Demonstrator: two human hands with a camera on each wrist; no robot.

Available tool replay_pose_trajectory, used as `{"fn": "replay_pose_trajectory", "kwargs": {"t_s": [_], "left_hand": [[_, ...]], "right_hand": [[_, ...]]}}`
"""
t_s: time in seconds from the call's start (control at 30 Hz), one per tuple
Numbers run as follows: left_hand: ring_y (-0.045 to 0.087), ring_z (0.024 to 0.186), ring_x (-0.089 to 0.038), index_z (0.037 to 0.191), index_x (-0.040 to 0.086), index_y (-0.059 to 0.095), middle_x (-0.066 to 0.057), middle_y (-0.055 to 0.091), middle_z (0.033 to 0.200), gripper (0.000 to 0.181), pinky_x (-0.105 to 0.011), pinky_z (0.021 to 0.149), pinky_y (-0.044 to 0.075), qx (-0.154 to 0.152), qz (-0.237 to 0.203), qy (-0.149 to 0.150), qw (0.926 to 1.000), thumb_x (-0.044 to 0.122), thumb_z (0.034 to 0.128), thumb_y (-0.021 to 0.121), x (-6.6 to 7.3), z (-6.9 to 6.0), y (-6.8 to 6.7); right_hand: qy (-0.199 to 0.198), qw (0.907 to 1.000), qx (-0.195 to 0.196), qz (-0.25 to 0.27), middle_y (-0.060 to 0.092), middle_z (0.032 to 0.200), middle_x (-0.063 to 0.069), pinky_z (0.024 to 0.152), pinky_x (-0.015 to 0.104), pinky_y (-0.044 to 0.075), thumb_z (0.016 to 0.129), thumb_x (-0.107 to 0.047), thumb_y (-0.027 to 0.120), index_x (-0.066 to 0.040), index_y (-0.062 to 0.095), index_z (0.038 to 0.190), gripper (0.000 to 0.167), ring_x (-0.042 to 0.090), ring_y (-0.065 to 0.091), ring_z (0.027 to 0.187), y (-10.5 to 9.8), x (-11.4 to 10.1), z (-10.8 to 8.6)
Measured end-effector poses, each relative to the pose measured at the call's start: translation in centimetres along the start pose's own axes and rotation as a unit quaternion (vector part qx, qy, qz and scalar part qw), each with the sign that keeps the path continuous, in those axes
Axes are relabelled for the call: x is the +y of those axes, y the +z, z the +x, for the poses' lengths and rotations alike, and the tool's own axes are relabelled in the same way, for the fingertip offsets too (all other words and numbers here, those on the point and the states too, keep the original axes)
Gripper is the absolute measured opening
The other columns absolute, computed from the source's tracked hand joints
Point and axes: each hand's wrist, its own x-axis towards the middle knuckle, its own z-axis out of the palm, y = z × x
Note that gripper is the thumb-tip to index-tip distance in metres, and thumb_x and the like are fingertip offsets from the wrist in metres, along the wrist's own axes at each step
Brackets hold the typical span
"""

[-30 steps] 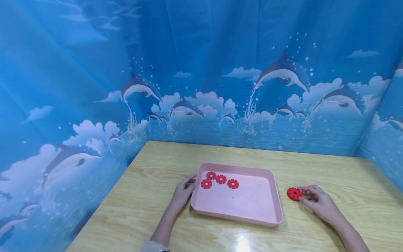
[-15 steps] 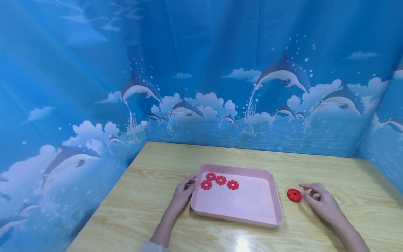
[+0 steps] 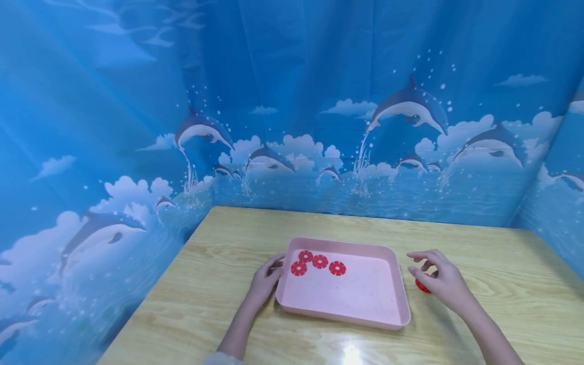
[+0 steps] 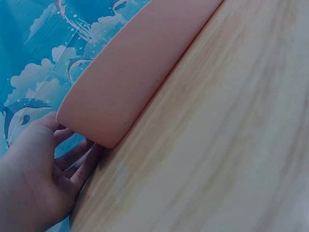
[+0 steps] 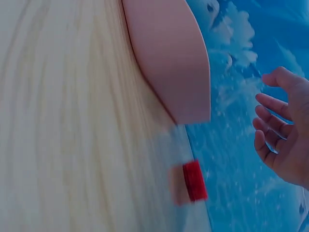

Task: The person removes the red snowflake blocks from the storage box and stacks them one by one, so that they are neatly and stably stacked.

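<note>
My left hand [image 3: 264,279] rests against the outer left end of a pink rectangular tray [image 3: 342,317]. In the left wrist view, the fingers [image 4: 82,162] touch the tray's end wall, and no grip round it shows. Several flat red notched discs [image 3: 320,261] lie near the tray's far left corner. A short stack of red notched discs [image 5: 195,180] stands on the table right of the tray. Above this stack hovers my right hand [image 3: 438,281], its fingers apart with nothing between them. It partly hides the stack in the head view.
The tray stands on a light wood-grain table [image 3: 255,223]. A blue curtain printed with dolphins [image 3: 292,101] hangs behind the table and along its left and right sides.
My right hand has let go of the stack of red discs, risen and moved left over it. The left hand and the tray have stayed put.
</note>
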Motion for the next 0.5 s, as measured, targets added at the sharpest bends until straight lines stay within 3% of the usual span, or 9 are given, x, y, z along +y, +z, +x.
{"fn": "replay_pose_trajectory", "kwargs": {"t_s": [0.1,0.33,0.5], "left_hand": [[0.051,0.105,-0.037,0.126,-0.005,0.050,-0.024,0.055,0.113,0.037,-0.045,0.090,0.045,0.001,-0.003,0.002,1.0000,0.008,0.0917,0.051,-0.5,0.2,-0.1],[0.052,0.105,-0.034,0.127,0.001,0.052,-0.019,0.056,0.114,0.038,-0.043,0.089,0.046,0.001,-0.010,0.002,0.9999,0.014,0.0914,0.054,-3.7,1.6,0.1],[0.053,0.104,-0.032,0.127,0.004,0.053,-0.017,0.057,0.112,0.038,-0.040,0.088,0.047,0.006,-0.005,0.009,0.9999,0.017,0.0909,0.055,-4.2,1.8,0.3]], "right_hand": [[-0.004,0.9998,-0.017,0.001,0.055,0.095,0.008,0.056,0.023,0.047,0.085,-0.013,0.066,-0.001,0.062,0.108,0.027,0.016,0.049,0.078,1.3,-1.4,0.8],[0.022,0.9979,-0.061,0.007,0.055,0.094,0.007,0.057,0.026,0.047,0.082,-0.018,0.070,-0.002,0.063,0.107,0.031,0.019,0.051,0.079,4.9,-3.7,2.6],[0.017,0.9962,-0.083,0.019,0.058,0.090,0.005,0.060,0.027,0.047,0.079,-0.015,0.071,-0.003,0.064,0.104,0.028,0.017,0.050,0.076,7.8,-4.3,3.6]]}}
